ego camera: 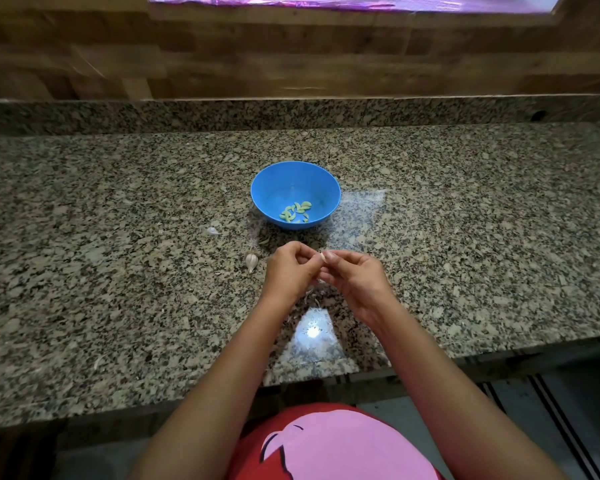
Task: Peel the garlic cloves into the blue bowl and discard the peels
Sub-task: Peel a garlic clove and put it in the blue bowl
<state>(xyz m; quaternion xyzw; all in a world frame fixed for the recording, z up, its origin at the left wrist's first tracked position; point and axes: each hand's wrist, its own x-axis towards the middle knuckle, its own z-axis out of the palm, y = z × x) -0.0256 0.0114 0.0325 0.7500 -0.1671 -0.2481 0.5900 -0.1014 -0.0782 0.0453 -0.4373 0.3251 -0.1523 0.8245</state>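
While your two hands meet above the granite counter (118, 271), both pinch one garlic clove (323, 257): your left hand (291, 268) has its fingers curled in on it, and your right hand (354, 275) nips its pale end with the fingertips. Blue bowl (274, 188) stands upright at 12 o'clock from your hands, apart from them, with peeled cloves (296, 213) lying in its bottom. Unpeeled garlic piece (252, 261) lies at 9 o'clock, just beside your left hand. Peel scrap (213, 231) lies at 10 o'clock, farther out.
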